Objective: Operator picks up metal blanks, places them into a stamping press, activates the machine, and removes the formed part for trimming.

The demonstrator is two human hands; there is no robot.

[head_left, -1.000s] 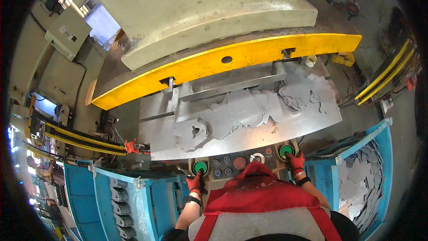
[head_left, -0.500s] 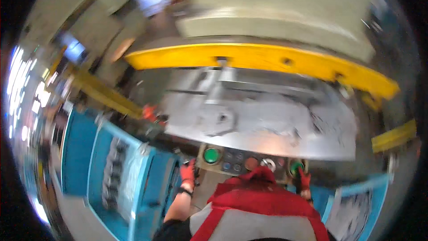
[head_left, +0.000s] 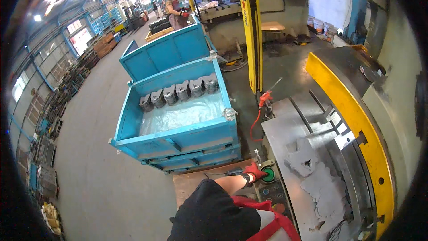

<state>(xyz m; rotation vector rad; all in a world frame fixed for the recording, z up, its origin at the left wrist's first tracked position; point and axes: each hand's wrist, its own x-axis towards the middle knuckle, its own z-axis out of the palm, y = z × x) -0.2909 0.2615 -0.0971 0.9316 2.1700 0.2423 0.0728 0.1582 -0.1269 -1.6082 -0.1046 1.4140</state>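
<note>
My left hand [head_left: 254, 171], in a red glove with a dark band at the wrist, lies at the rim of a large green push button [head_left: 269, 174]. Its fingers reach toward the button and hold nothing. The button sits on a control panel [head_left: 274, 193] with several smaller buttons and a reddish round one [head_left: 279, 208]. Beside the panel is a flat metal press bed [head_left: 285, 136], with irregular grey flat metal pieces [head_left: 323, 192] lying on it. My right hand is out of view.
A blue metal bin [head_left: 187, 135] holds a row of stacked dark metal parts [head_left: 176, 91] on plastic sheeting. A yellow post [head_left: 252, 44], a red air gun [head_left: 265, 99] with hose and a curved yellow beam [head_left: 356, 116] flank the bed. A co-worker [head_left: 174, 11] stands far off.
My view has swung left, bringing the blue bin, the aisle and a co-worker into sight. My right hand, at the other green button before, has left the picture. My left hand is now at its green button.
</note>
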